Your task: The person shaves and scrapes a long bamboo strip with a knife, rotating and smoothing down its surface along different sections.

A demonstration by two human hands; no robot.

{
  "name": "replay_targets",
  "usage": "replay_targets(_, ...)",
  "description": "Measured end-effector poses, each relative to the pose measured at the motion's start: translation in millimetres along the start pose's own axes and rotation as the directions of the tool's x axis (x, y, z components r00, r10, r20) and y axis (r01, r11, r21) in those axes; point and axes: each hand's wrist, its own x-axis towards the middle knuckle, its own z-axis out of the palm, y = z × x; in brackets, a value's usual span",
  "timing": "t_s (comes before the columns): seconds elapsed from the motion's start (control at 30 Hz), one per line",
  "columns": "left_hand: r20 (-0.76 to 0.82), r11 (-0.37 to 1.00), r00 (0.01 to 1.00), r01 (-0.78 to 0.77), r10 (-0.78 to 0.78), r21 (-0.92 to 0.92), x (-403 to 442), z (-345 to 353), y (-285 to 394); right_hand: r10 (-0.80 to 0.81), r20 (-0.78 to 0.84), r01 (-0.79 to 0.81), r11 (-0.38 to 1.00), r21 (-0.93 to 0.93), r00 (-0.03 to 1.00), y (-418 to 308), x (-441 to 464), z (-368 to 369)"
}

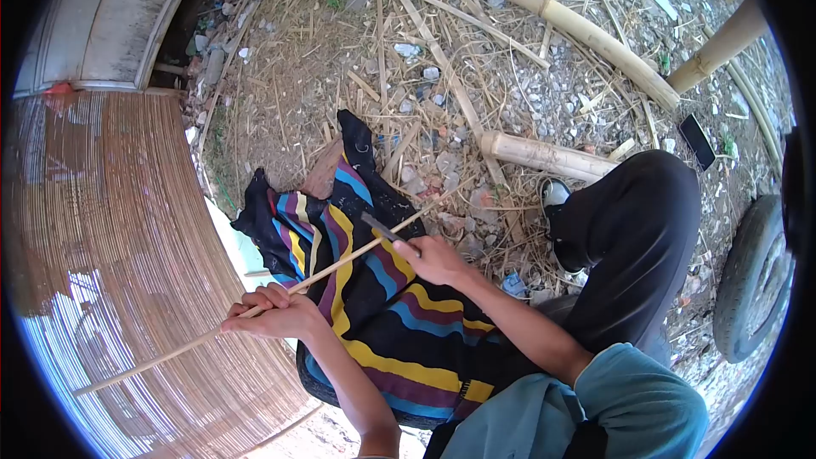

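Note:
My left hand [276, 313] is closed around a thin bamboo stick [333, 267], which runs from the lower left up to the right across my lap. My right hand [433, 260] grips a knife [380, 227]; its dark blade lies close to the stick, and whether they touch is hard to tell. Beneath both, a striped cloth [408, 331] in black, yellow, blue and maroon covers my leg and spreads forward toward the ground.
On the left stands a slatted bamboo screen [127, 229]. Thick bamboo poles [595, 38] lie ahead, with a shorter piece [548, 155] nearer. A phone [697, 141] and a tire [752, 285] are at the right. Splinters and stones litter the ground.

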Motion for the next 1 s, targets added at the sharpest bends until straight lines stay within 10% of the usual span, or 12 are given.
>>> replay_targets(0.13,-0.024,1.0,1.0,0.002,-0.002,0.027,5,1,-2,0.086,-0.131,-0.094,0.994,-0.053,0.988,32,17,4)
replay_targets(0.23,-0.045,0.999,0.999,0.0,0.002,0.045,0,0,3,0.518,-0.288,-0.512,0.853,0.101,0.805,187,71,-25)
replay_targets(0.33,-0.019,0.998,0.999,-0.043,0.044,0.054,-7,14,2,0.185,-0.396,-0.313,0.905,-0.287,0.899,228,56,-49)
replay_targets(0.43,-0.036,0.999,0.999,-0.018,0.02,0.04,1,7,0,0.365,-0.498,-0.393,0.918,0.052,0.786,216,54,-38)
replay_targets(0.5,-0.046,1.0,0.999,0.004,-0.003,0.012,9,5,-3,0.675,-0.333,-0.299,0.641,0.707,0.659,205,57,-21)
replay_targets(0.63,0.005,0.996,0.999,0.046,-0.046,-0.072,11,6,0,0.669,-0.04,-0.403,0.493,0.771,0.742,187,45,-32)
replay_targets(1.0,0.272,0.964,0.925,0.259,-0.266,0.063,29,-11,23,0.354,-0.218,-0.219,0.853,0.474,0.909,150,36,-53)
